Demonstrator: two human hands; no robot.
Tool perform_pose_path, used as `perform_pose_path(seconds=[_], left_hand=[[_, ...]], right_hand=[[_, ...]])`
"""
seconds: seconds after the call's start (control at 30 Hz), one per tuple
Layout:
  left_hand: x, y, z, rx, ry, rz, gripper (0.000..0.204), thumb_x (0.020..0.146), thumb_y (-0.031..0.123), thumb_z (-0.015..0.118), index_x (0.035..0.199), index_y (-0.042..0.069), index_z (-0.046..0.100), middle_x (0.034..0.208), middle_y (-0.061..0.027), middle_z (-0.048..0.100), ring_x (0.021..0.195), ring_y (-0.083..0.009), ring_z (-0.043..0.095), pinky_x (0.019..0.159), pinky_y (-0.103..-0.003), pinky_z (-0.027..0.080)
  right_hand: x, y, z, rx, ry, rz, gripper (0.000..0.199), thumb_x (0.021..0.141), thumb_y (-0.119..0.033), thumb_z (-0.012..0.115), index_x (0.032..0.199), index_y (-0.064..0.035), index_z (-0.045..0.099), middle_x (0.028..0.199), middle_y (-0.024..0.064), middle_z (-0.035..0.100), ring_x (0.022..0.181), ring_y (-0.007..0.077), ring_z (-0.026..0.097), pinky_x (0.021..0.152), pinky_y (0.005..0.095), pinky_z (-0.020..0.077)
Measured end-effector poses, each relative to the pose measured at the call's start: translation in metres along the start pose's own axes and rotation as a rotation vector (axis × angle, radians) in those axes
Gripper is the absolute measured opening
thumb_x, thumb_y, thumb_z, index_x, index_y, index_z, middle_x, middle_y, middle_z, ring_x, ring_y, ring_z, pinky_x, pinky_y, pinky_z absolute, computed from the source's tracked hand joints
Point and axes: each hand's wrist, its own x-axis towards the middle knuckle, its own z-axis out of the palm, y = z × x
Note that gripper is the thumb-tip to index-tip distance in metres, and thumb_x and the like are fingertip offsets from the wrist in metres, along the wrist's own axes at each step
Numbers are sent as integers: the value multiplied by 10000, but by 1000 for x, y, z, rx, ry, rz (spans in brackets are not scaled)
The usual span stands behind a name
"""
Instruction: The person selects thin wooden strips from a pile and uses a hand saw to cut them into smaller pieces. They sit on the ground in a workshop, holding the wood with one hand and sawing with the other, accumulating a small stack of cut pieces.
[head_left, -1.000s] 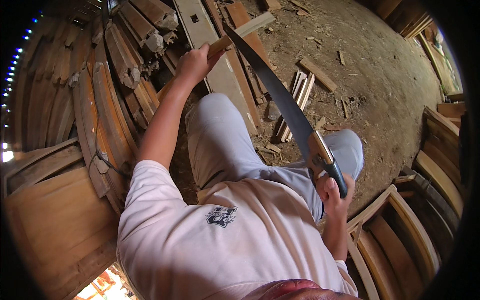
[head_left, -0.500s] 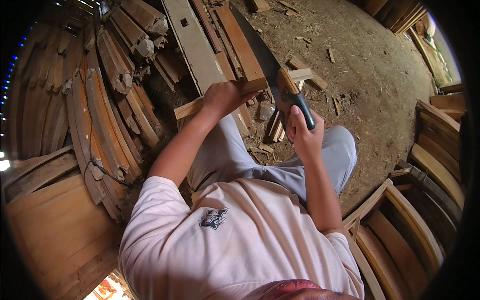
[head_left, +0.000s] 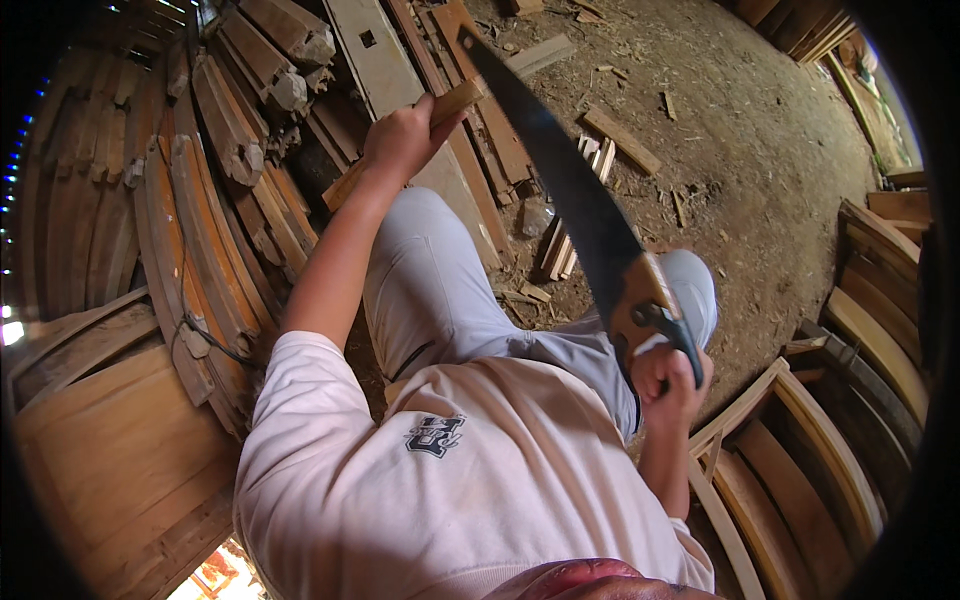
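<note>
1. A short strip of wood (head_left: 400, 150) is gripped by the left hand (head_left: 405, 140), its fingers curled tightly around the strip; both ends are seen sticking out of the fist.
2. The strip is held out at arm's length above the left knee, over the stacked planks (head_left: 440, 190) on the ground.
3. A handsaw (head_left: 570, 200) is held by the right hand (head_left: 665, 385), the fingers closed around its dark grip (head_left: 680, 345) beside the wooden handle plate (head_left: 635, 305).
4. The dark blade is raised at a slant, its tip lying just beside the strip's far end; whether they touch cannot be told.
5. Curved wooden pieces (head_left: 210, 240) are piled to the left, and more curved frames (head_left: 800, 450) are seen to the right.
6. The dirt floor (head_left: 760, 150) is strewn with offcuts (head_left: 620, 140) and chips.
</note>
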Motion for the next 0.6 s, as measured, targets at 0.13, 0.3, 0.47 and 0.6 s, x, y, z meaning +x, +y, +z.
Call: perform_pose_path(seconds=[0.13,0.3,0.47,0.6], left_hand=[[1,-1,-4,-18,126,89,552,992,600,590,1009,51,651,639,-154,681,568,-343,701,477,-445,557],[-4,17,-11,-79,63,77,524,998,549,610,1103,36,641,836,-211,733,743,-404,732,597,-486,587],[-6,25,2,-51,-11,82,542,990,546,620,1195,46,653,1008,-230,741,889,-407,735,691,-502,598],[-7,37,8,-47,-85,61,528,988,538,618,1237,71,620,962,-222,729,864,-408,726,683,-502,592]], right_hand=[[-10,-17,-12,152,31,-229,447,969,-335,678,712,-31,475,527,18,433,428,112,401,395,286,286],[-4,-20,-32,208,31,-286,401,1073,-380,486,781,-106,467,573,-12,404,440,89,317,454,261,282],[5,-18,-37,259,168,-224,390,1071,-355,501,769,-111,458,565,-9,383,444,99,305,457,273,265],[8,-14,-36,295,232,-195,384,1070,-356,510,775,-115,459,560,-11,378,448,102,304,488,281,272]])
